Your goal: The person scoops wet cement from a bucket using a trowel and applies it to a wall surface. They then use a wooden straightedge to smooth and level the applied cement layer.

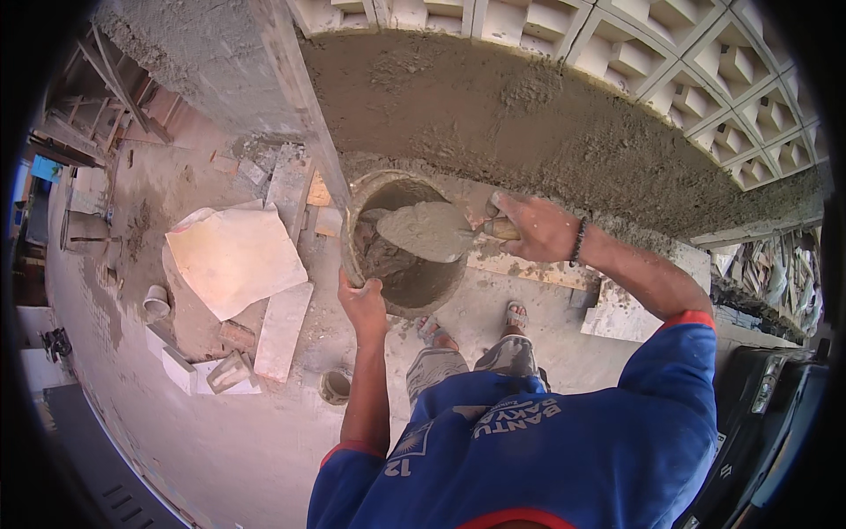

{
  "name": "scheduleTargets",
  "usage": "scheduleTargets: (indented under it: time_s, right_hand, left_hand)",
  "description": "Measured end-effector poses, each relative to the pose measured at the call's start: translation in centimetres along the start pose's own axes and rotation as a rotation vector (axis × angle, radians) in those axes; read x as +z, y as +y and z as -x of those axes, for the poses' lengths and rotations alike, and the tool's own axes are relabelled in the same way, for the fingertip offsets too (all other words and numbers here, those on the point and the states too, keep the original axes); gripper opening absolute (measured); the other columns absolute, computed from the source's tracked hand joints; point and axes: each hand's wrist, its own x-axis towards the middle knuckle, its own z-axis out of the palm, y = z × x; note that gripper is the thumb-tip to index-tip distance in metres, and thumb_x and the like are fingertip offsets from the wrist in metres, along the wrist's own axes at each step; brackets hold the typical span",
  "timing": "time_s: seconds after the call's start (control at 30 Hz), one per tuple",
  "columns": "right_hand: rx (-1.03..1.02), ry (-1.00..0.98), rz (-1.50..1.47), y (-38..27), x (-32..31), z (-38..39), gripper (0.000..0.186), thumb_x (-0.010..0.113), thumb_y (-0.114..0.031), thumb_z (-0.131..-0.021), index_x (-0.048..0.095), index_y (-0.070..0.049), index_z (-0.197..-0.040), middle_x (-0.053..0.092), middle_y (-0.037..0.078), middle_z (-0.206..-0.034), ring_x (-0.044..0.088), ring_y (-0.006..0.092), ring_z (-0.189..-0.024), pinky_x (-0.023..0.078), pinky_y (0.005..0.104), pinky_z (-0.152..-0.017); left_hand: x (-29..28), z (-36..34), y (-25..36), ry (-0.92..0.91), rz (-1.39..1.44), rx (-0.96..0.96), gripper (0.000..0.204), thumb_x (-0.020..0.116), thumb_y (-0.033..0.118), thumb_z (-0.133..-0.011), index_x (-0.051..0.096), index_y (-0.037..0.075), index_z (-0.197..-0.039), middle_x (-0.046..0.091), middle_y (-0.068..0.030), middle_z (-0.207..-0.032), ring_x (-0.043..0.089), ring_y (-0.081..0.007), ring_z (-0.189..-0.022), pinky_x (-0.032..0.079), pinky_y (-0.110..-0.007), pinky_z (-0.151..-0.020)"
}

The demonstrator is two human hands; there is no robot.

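My right hand, with a dark bead bracelet at its wrist, is closed round the wooden handle of a trowel. Wet grey mortar heaps over the trowel's blade and hides most of it. The blade is over the mouth of a round, mortar-smeared bucket, which has more mortar inside. On the bucket's near left rim, my left hand is closed, its fingers partly hidden behind the edge. In front of the bucket rises a wall coated in damp, rough mortar.
Pale ventilation blocks top the wall. A long wooden batten slants down to the bucket's left. Leftward lie a paper sheet, board pieces and a brick. A small pail stands near my left forearm; a dark vehicle is at lower right.
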Motion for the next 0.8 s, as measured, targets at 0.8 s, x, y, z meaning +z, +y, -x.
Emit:
scheduleTargets:
  time_s: [0.8]
  right_hand:
    - [0.514,-0.280,-0.605,19.7,-1.6,8.6,0.021,0.065,-0.024,-0.089,0.062,-0.004,-0.095,0.066,0.009,-0.084,0.064,0.0154,-0.069,0.054,0.0327,-0.062]
  left_hand:
    - [10.4,12.8,-11.3,0.256,-0.068,-0.197,0.048,0.052,-0.007,-0.071,0.056,-0.005,-0.119,0.065,-0.0120,-0.105,0.061,-0.0203,-0.093,0.046,-0.029,-0.085]
